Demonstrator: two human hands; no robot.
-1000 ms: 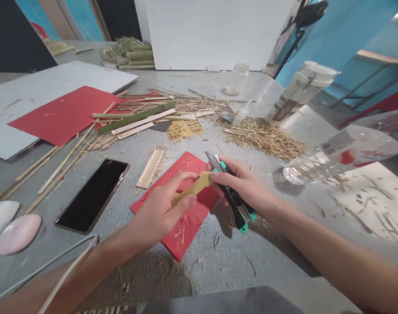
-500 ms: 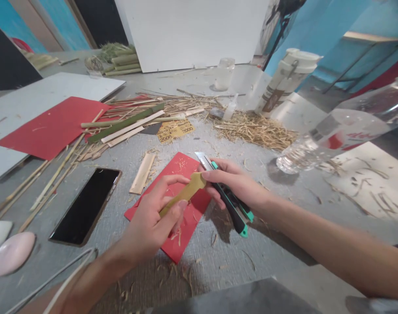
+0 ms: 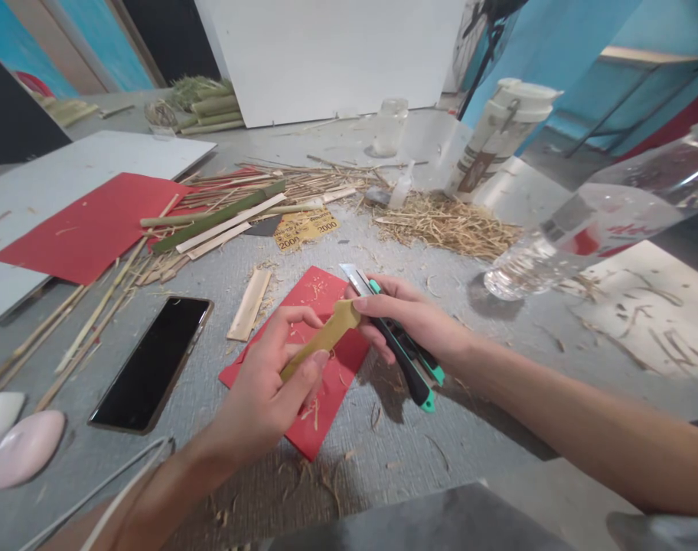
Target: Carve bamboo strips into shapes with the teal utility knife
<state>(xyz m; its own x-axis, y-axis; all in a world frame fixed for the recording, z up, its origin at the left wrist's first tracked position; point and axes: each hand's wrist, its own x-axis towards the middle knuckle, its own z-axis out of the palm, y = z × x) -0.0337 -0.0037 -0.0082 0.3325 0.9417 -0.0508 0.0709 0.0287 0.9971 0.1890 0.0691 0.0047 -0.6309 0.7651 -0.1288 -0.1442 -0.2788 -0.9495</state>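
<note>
My left hand (image 3: 269, 386) grips a flat yellowish bamboo strip (image 3: 326, 337) that slants up to the right. My right hand (image 3: 409, 317) is closed around a black and teal utility knife (image 3: 403, 352); its blade sticks out past my fingers beside the strip's upper end, and my right thumb presses on that end. Both hands hover over a small red card (image 3: 314, 383) dusted with shavings on the grey table (image 3: 383, 444).
A black phone (image 3: 154, 360) lies to the left, with a short bamboo slat (image 3: 249, 304) beside it. Long bamboo sticks (image 3: 211, 214), a red sheet (image 3: 90, 222), a straw pile (image 3: 452, 226), a white bottle (image 3: 498, 138) and a clear plastic bottle (image 3: 590, 229) lie beyond.
The view shifted slightly. My hands keep the same grip on the strip and the knife, with hardly any movement between them.
</note>
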